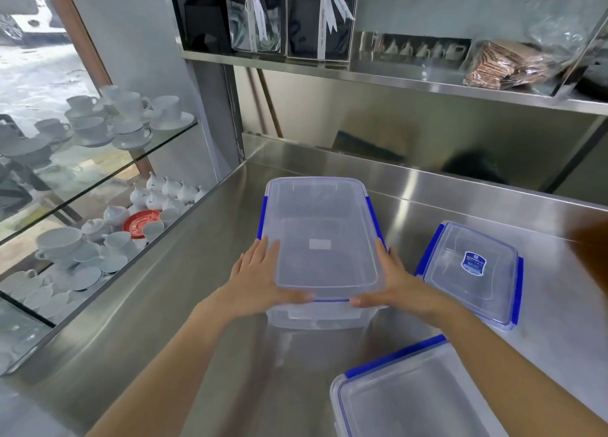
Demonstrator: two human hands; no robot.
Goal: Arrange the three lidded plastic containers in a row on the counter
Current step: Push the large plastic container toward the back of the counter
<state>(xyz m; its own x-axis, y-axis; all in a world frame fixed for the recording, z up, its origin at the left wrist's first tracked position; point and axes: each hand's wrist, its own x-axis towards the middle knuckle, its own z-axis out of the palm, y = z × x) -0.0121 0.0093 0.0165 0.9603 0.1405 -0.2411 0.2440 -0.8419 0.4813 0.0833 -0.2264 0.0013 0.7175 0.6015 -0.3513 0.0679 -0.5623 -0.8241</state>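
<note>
Bracing the large container (324, 246) at its near corners, the left hand (260, 280) and right hand (399, 283) each keep a grip on it, likely to steer it squarely along the counter (204, 305) beside the small container (472, 272) and near container (418, 394)

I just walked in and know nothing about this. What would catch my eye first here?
Two bare hands, the left hand and the right hand, clasp the near end of a large clear box with blue clips at the middle of the steel counter. A smaller box with a blue label sits to its right, and a third box lies nearest, cut off by the bottom edge. White cups fill glass shelves on the left.
</note>
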